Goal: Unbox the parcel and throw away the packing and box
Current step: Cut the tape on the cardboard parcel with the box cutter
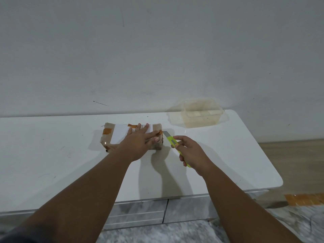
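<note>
A small brown parcel (112,135) wrapped in clear tape, with a white label and orange tape patches, lies on the white table (52,155). My left hand (140,142) rests flat on its top right part, fingers spread, pressing down. My right hand (189,151) grips a yellow-green utility knife (172,140) with its blade out. The blade tip sits beside the parcel's right end, close to my left fingertips. Whether the blade touches the parcel is not clear.
A clear plastic container (201,114) stands at the back right of the table, against the white wall. The table's right edge drops to a wooden floor (294,163). Drawers (140,213) show below the front edge.
</note>
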